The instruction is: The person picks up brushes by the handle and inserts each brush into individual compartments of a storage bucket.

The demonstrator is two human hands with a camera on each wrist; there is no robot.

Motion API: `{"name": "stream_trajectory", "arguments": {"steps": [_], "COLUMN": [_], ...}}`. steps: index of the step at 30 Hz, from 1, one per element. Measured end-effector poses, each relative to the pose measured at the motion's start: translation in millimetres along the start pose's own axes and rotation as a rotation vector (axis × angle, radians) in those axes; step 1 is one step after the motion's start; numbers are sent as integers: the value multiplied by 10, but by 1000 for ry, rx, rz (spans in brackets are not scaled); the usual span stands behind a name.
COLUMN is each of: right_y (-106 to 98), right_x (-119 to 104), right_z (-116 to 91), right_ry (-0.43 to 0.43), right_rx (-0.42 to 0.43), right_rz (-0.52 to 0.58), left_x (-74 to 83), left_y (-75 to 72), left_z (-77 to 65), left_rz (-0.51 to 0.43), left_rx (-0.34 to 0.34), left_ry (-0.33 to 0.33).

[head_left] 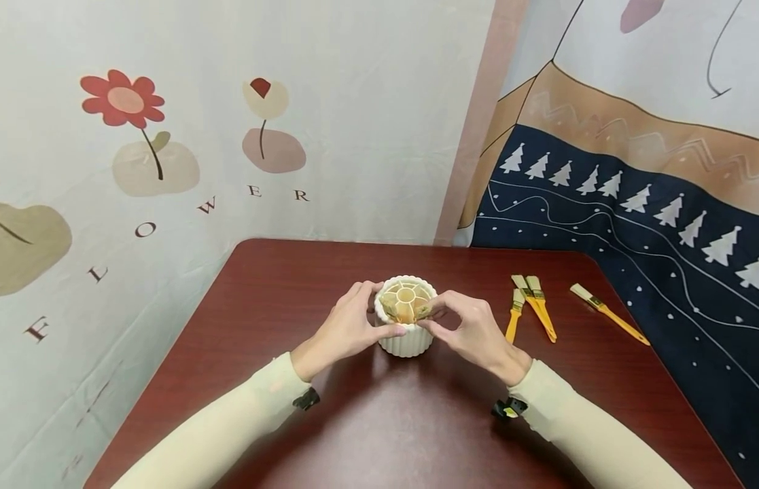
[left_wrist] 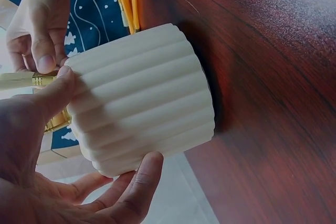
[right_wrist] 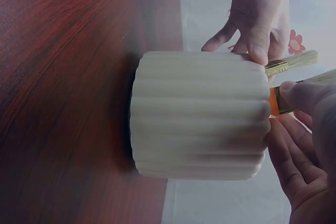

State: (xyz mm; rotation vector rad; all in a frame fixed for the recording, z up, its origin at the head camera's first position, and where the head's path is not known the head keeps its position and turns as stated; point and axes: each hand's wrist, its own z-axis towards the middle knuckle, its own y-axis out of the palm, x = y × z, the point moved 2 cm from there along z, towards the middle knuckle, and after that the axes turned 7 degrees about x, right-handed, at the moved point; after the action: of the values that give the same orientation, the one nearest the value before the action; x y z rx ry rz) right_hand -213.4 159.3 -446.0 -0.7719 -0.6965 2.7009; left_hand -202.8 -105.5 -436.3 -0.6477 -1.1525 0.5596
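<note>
A white ribbed pot [head_left: 406, 345] stands upright on the table, with a round divided insert [head_left: 406, 295] in its mouth. My left hand [head_left: 353, 317] holds the pot at its left side, thumb along the near rim. In the right wrist view, a paintbrush [right_wrist: 291, 62] sticks bristles-up from the pot near the left thumb. My right hand [head_left: 471, 329], at the right rim, pinches a second paintbrush [right_wrist: 283, 102] by its metal band. That brush's orange handle goes down into the pot; its lower end is hidden.
Three paintbrushes [head_left: 536, 305] with yellow-orange handles lie close together to the right of the pot. Another paintbrush [head_left: 608, 312] lies apart near the right edge of the dark red table [head_left: 306, 272]. Printed cloths [head_left: 379, 122] hang behind the table.
</note>
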Motion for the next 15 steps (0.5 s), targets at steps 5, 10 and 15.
{"name": "stream_trajectory", "arguments": {"steps": [5,10,15], "right_y": [-10,-18,-33], "right_x": [5,-7,-24], "right_z": [-13,-18,-21], "right_ry": [2,-5,-17], "right_rx": [-9,-21,-8], "right_rz": [-7,-7,-18], "left_x": [11,8,14], "left_y": [-4,-9,-22], "left_z": [7,7,15], "left_rz": [-3,-2,-11], "left_rx": [-3,-3,-10], "left_ry": [0,1,9]}}
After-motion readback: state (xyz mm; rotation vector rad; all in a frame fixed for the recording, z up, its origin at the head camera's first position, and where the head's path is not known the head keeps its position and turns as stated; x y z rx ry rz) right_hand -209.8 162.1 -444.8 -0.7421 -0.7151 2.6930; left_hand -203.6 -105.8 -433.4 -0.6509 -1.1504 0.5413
